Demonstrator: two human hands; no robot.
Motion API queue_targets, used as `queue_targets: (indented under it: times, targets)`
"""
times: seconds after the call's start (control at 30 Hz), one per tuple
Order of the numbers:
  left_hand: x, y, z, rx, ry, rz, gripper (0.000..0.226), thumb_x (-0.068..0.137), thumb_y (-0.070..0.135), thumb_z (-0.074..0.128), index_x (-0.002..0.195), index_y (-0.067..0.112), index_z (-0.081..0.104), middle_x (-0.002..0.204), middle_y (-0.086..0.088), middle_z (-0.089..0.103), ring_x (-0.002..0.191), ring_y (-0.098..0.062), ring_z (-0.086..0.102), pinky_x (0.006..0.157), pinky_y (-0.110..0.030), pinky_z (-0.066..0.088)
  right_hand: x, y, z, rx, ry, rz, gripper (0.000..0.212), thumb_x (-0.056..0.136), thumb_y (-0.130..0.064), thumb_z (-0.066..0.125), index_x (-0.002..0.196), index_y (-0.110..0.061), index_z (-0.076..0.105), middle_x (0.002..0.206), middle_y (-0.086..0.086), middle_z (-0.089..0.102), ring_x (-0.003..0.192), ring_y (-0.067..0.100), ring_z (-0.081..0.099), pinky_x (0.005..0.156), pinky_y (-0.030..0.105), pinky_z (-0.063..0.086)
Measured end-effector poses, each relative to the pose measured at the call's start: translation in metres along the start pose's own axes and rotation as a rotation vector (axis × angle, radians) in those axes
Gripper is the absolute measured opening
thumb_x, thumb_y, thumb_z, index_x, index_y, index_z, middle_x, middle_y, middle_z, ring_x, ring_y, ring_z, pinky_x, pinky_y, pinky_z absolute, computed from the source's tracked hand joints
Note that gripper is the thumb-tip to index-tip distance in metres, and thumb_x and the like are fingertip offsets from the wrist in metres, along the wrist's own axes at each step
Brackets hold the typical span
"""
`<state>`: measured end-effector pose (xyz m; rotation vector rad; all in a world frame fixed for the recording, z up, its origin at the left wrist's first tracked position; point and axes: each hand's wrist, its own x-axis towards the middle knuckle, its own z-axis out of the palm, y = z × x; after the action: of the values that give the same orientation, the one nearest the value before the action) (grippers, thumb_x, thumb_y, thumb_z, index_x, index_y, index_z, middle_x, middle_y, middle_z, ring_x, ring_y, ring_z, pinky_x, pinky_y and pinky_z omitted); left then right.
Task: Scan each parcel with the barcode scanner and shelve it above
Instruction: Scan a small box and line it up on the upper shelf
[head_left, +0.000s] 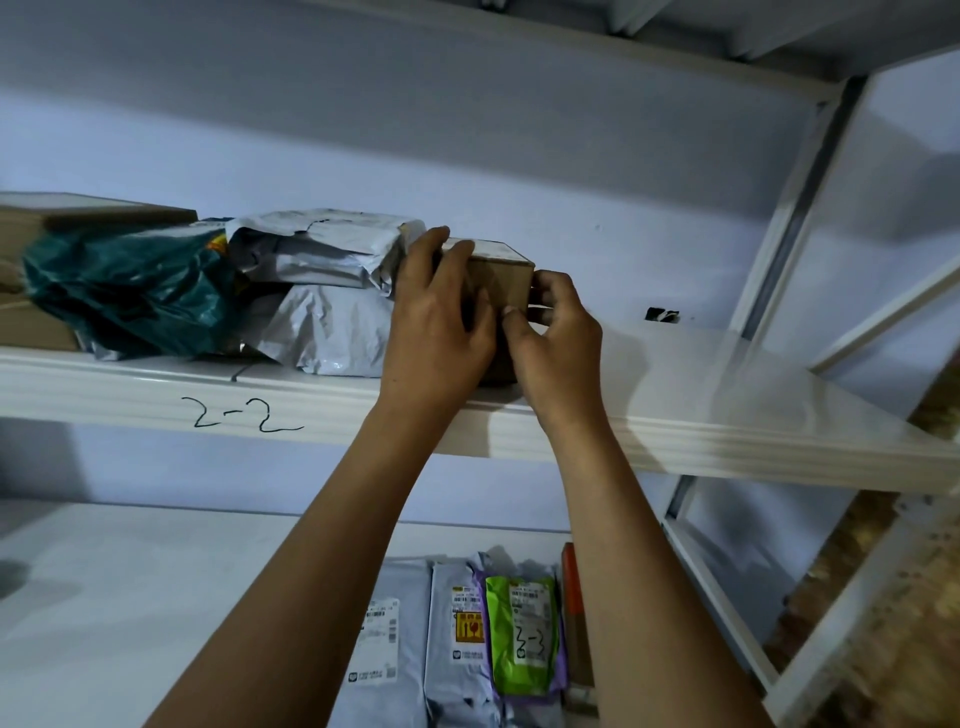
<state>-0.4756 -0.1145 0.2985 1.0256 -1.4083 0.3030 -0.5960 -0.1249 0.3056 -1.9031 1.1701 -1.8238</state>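
- Up on the shelf (156, 387) marked 2-2, far left, sit brown boxes (78, 215) and a teal bag (124, 291)
- Next, stacked grey mailers (322, 270) crowd against the cardboard parcel (501, 278)
- The left hand (441, 322) lies spread over the parcel's left face
- The right hand (556, 332) pinches its right edge
- Below, labelled mailers (457, 634) and a green pouch (522, 634) lie flat

single head-worn view, tilted upward from below the shelf marked 2-2 (727, 415), facing the wall behind it; close, at arm's reach of that shelf; wide-angle, taking in shelves above and below it.
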Motion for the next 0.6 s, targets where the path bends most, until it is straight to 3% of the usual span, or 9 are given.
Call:
queue_targets:
  times: [0.07,0.17,0.23,0.3,0.43,0.53,0.6]
  targets:
    - [-0.010,0.001,0.000,0.000,0.001,0.016,0.049,0.093,0.003,0.064,0.140,-0.002,0.054,0.157,-0.029,0.035,0.149,-0.039,0.033,0.119,-0.013,0.017,-0.001,-0.001,0.000,-0.007,-0.004,-0.002,0.029,0.090,-0.011,0.066,0.118,-0.015,0.063,0.108,-0.006,0.071,0.094,0.006,0.067,0.075,0.006,0.048]
    - [-0.029,0.002,0.000,0.055,0.002,0.053,0.059,0.100,0.007,0.060,0.155,0.004,0.039,0.167,-0.028,0.012,0.158,-0.039,0.012,0.127,-0.030,0.020,0.000,-0.001,0.000,-0.018,0.000,-0.002,0.029,0.090,-0.010,0.065,0.118,-0.016,0.064,0.107,-0.006,0.071,0.094,0.006,0.067,0.081,0.014,0.052]
    - [-0.035,0.000,0.000,0.100,0.025,0.102,0.059,0.101,0.008,0.061,0.155,0.003,0.038,0.166,-0.031,0.011,0.157,-0.043,0.011,0.125,-0.048,0.029,0.000,-0.001,0.000,-0.027,0.002,-0.002,0.028,0.090,-0.011,0.065,0.117,-0.016,0.064,0.106,-0.006,0.071,0.093,0.006,0.067,0.082,0.017,0.053]
    - [-0.038,-0.002,0.000,0.141,0.063,0.098,0.055,0.099,0.011,0.062,0.150,0.004,0.044,0.160,-0.032,0.024,0.153,-0.044,0.022,0.120,-0.056,0.035,-0.001,-0.001,0.001,-0.034,0.002,-0.005,0.027,0.090,-0.012,0.065,0.117,-0.015,0.064,0.106,-0.005,0.071,0.094,0.007,0.067,0.083,0.020,0.054]
    - [-0.046,-0.006,0.004,0.309,0.189,0.123,0.036,0.089,0.012,0.073,0.121,0.000,0.060,0.118,-0.027,0.056,0.108,-0.035,0.045,0.092,-0.050,0.049,-0.002,-0.002,0.000,-0.045,0.005,-0.027,0.026,0.091,-0.012,0.064,0.117,-0.014,0.064,0.108,-0.003,0.071,0.095,0.010,0.067,0.077,0.008,0.049]
    - [-0.051,-0.010,0.001,0.347,0.146,0.162,0.012,0.088,0.010,0.068,0.091,0.002,0.059,0.089,-0.019,0.058,0.082,-0.034,0.051,0.071,-0.043,0.047,-0.002,-0.003,0.000,-0.061,-0.002,-0.038,0.027,0.090,-0.012,0.064,0.117,-0.013,0.063,0.107,-0.002,0.071,0.094,0.011,0.066,0.077,0.008,0.047]
    - [-0.052,-0.012,-0.002,0.344,0.092,0.167,0.013,0.089,0.012,0.064,0.082,0.006,0.056,0.080,-0.014,0.058,0.074,-0.032,0.052,0.064,-0.038,0.040,-0.005,-0.003,0.000,-0.080,-0.003,-0.040,0.027,0.090,-0.013,0.064,0.116,-0.013,0.063,0.105,-0.004,0.070,0.094,0.011,0.066,0.080,0.016,0.050]
